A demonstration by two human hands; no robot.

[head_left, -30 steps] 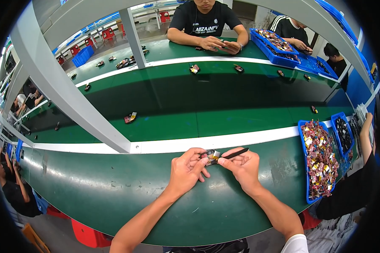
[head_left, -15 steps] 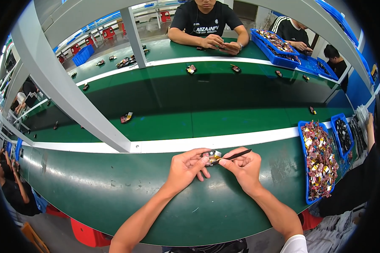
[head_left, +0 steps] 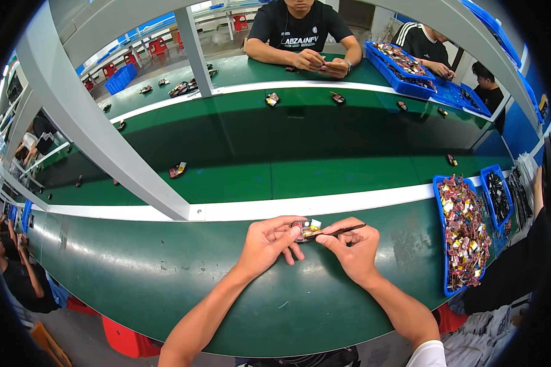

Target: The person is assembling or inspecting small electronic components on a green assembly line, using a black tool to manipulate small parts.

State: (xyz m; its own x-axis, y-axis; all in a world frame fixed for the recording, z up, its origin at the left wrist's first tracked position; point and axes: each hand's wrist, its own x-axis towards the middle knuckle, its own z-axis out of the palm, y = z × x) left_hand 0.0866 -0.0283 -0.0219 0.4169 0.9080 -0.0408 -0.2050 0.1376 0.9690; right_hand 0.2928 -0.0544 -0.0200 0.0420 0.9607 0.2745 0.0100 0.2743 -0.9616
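Above the near bench my left hand grips a small black-cased electronic unit between thumb and fingers. Inside its shell show reddish, yellow and white parts. My right hand is closed around slim black tweezers, held nearly flat. Their working end reaches the unit's right side, where my fingers and the small scale hide the exact contact.
A blue tray heaped with small wired circuit boards stands at right, beside a blue bin of black parts. Beyond the white rail, a green conveyor belt carries scattered units. A co-worker sits opposite.
The tweezers have tilted flatter, and my right hand has dropped slightly with its fingers shifted. My left hand keeps hold of the unit. Units on the belt have moved a little to the left.
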